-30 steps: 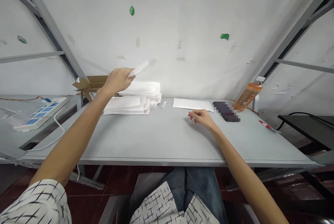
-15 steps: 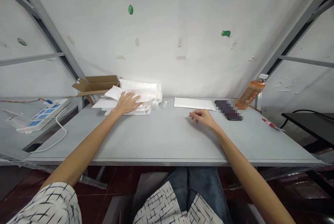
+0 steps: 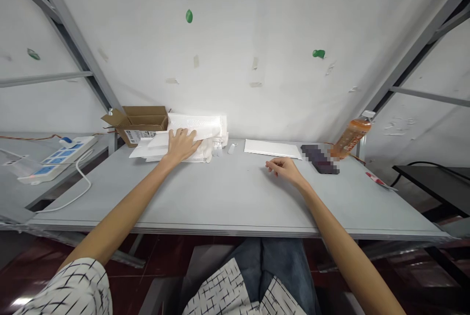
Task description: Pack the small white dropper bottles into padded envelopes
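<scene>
My left hand (image 3: 182,145) lies with spread fingers on a loose pile of white bubble mailers (image 3: 156,144) at the back left of the table. The mailers overlap unevenly, and the hand hides part of the upper ones. My right hand (image 3: 284,168) rests low over the table to the right of centre, fingers loosely curled and slightly apart, holding nothing. Just behind it a single flat white mailer (image 3: 273,148) lies by the wall. Small whitish plastic pieces (image 3: 232,148) sit between the pile and that mailer.
An open cardboard box (image 3: 141,122) stands behind the pile. To the right are a dark phone (image 3: 319,158), partly blurred, and a tilted bottle of orange drink (image 3: 352,134). A power strip (image 3: 57,161) with a white cable lies at the left.
My left hand has shifted slightly right on the pile, and the mailers under it sit a little differently. My right hand stays nearly in place. The view has moved slightly.
</scene>
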### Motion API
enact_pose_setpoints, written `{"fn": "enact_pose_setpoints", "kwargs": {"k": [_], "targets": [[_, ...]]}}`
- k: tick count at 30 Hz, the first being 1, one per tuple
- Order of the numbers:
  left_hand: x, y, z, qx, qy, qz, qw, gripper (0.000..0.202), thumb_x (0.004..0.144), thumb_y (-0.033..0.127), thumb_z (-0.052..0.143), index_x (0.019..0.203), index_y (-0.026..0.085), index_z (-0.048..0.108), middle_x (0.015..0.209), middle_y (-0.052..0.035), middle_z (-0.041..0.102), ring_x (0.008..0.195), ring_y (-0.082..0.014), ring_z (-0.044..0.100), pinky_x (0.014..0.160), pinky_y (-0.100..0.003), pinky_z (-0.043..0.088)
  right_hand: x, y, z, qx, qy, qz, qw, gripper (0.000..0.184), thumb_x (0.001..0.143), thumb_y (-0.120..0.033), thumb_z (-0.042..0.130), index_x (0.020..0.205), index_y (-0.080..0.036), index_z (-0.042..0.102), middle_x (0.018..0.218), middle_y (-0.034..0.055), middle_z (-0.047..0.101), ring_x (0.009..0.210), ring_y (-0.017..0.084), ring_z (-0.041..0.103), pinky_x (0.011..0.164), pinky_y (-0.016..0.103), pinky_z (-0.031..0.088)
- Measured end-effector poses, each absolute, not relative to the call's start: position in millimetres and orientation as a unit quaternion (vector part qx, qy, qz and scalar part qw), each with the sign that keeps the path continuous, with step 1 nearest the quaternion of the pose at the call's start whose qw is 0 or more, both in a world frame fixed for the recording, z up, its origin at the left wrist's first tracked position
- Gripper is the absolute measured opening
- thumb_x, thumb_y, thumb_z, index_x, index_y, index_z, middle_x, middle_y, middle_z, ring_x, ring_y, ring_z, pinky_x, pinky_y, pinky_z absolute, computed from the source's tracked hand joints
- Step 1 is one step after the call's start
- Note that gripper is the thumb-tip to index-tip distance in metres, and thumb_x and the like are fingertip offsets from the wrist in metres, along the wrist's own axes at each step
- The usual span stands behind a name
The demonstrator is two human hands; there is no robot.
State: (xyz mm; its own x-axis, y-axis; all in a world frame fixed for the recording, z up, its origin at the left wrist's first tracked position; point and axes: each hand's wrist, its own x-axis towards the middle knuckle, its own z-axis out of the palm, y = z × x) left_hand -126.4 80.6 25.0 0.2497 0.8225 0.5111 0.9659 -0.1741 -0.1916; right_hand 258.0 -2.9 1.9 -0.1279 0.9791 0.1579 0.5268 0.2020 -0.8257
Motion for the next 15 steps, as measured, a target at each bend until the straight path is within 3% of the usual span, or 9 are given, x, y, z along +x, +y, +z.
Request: {"fn": "enact_pose_setpoints", "kwargs": {"k": [8, 12, 15], "targets": [[-154, 83, 13, -0.77, -0.578, -0.173, 0.21, 0.057, 0.093, 0.062, 0.04, 0.129, 0.022, 0.058, 0.136, -0.0156, 0.055, 0.123, -0.0342, 0.048, 0.107, -0.053, 0.026, 258, -1, -1, -0.562, -0.697, 0.278, 0.348, 0.041, 0.082, -0.051, 0.055, 0.067, -0.016, 0.069, 0.067, 0.0053, 0.067, 0.049, 0.014, 0.054, 0.055, 0.028, 0.043], [-161, 82, 9, -0.787, -0.522, -0.24, 0.223, 0.061, 0.098, 0.062, 0.028, 0.138, 0.02, 0.047, 0.147, -0.0151, 0.041, 0.131, -0.0343, 0.04, 0.11, -0.056, 0.022, 264, 5, -6, -0.657, -0.679, 0.065, 0.32, 0.028, 0.086, -0.034, 0.051, 0.081, -0.018, 0.073, 0.087, 0.0073, 0.072, 0.069, 0.02, 0.064, 0.065, 0.031, 0.045], [-161, 79, 8, -0.783, -0.477, -0.317, 0.243, 0.058, 0.099, 0.06, 0.028, 0.135, 0.017, 0.044, 0.144, -0.0114, 0.043, 0.131, -0.0326, 0.039, 0.112, -0.055, 0.021, 273, 15, -10, -0.708, -0.651, -0.08, 0.264, 0.034, 0.085, -0.019, 0.047, 0.11, -0.018, 0.071, 0.115, 0.0108, 0.068, 0.101, 0.026, 0.063, 0.074, 0.033, 0.046]]}}
